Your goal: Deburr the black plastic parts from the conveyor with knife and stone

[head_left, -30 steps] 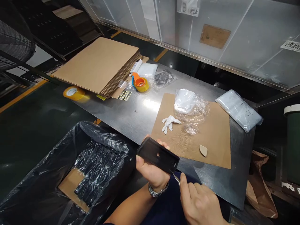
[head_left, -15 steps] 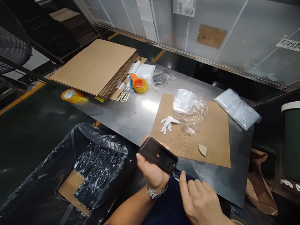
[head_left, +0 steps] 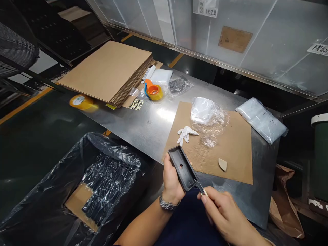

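Observation:
My left hand (head_left: 172, 181) grips a black rectangular shell (head_left: 182, 167), shaped like a shallow tray with a small hole in its floor, its hollow side facing me. In my right hand (head_left: 221, 208) is a slim knife (head_left: 200, 188) with a pale handle; its tip meets the shell's near right rim. Beyond the shell, a white glove (head_left: 186, 135) lies on a cardboard sheet (head_left: 238, 147). Crumpled clear plastic bags (head_left: 205, 112) rest beside the glove, and a small beige wedge-shaped piece (head_left: 222, 164) sits to the right.
A box lined with black plastic (head_left: 84, 150) stands lower left, holding several wrapped dark items (head_left: 110, 184). On the metal table (head_left: 133, 130) are stacked cardboard (head_left: 110, 68), a tape dispenser (head_left: 153, 90), a tape roll (head_left: 78, 101), a sticker sheet (head_left: 136, 104) and a plastic-wrapped packet (head_left: 261, 119).
The shell has turned in my left hand, so its hollow inside now shows more. My right hand has rolled over, bringing the knife and its handle into clearer view at the rim.

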`<control>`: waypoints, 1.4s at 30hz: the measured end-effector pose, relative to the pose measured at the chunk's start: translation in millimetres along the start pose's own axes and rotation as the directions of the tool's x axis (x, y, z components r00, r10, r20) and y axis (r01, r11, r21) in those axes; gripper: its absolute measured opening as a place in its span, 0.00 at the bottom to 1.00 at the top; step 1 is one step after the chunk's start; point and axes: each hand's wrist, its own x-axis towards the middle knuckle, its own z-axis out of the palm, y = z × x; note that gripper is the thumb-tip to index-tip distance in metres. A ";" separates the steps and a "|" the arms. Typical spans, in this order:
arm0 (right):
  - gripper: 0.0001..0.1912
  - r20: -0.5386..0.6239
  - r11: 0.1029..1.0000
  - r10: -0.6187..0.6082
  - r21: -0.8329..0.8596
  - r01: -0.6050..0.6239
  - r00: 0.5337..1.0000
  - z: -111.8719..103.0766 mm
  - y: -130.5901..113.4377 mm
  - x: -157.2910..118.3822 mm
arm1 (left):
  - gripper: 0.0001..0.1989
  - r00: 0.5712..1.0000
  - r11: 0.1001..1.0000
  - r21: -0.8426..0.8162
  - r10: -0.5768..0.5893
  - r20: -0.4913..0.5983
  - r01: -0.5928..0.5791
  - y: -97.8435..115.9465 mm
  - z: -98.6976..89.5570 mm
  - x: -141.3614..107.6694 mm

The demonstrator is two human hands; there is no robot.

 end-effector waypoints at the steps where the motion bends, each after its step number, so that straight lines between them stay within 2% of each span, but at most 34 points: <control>1: 0.17 0.095 0.983 0.091 0.152 -0.104 0.991 -0.6 -0.7 0.3 | 0.24 1.000 1.000 0.008 -0.011 0.002 0.011 -0.2 -0.5 0.2; 3: 0.19 0.252 0.893 0.185 0.361 -0.270 0.950 -0.9 -0.5 0.9 | 0.24 1.000 1.000 0.026 -0.009 0.010 0.009 -0.7 -1.2 0.3; 6: 0.19 0.331 0.821 0.195 0.460 -0.339 0.923 -0.2 1.7 1.5 | 0.26 0.999 0.998 0.060 0.005 0.032 -0.007 -2.0 -1.5 -0.2; 19: 0.17 0.351 0.843 0.256 0.375 -0.385 0.901 2.7 3.6 -1.4 | 0.26 0.983 0.977 0.131 0.157 0.098 -0.169 -8.0 -4.0 -4.1; 26: 0.16 0.383 0.816 0.260 0.403 -0.414 0.886 4.1 3.0 -0.5 | 0.23 0.958 0.961 0.066 0.260 0.121 -0.269 -10.2 -2.9 -4.0; 30: 0.16 0.400 0.788 0.263 0.435 -0.435 0.878 5.9 2.8 0.3 | 0.24 0.951 0.951 0.085 0.289 0.113 -0.299 -12.3 -5.4 -2.7; 36: 0.16 0.416 0.699 0.244 0.550 -0.456 0.876 10.2 5.0 1.7 | 0.23 0.953 0.948 0.115 0.284 0.105 -0.296 -12.7 -7.6 -4.5; 40: 0.19 0.392 0.553 0.136 0.732 -0.398 0.910 12.5 9.5 1.7 | 0.26 0.978 0.974 0.092 0.201 0.064 -0.206 -8.3 -4.6 -3.6; 42: 0.20 0.341 0.519 0.112 0.781 -0.347 0.934 10.0 12.5 -0.1 | 0.27 0.986 0.984 0.073 0.162 0.047 -0.165 -6.4 -3.4 -1.7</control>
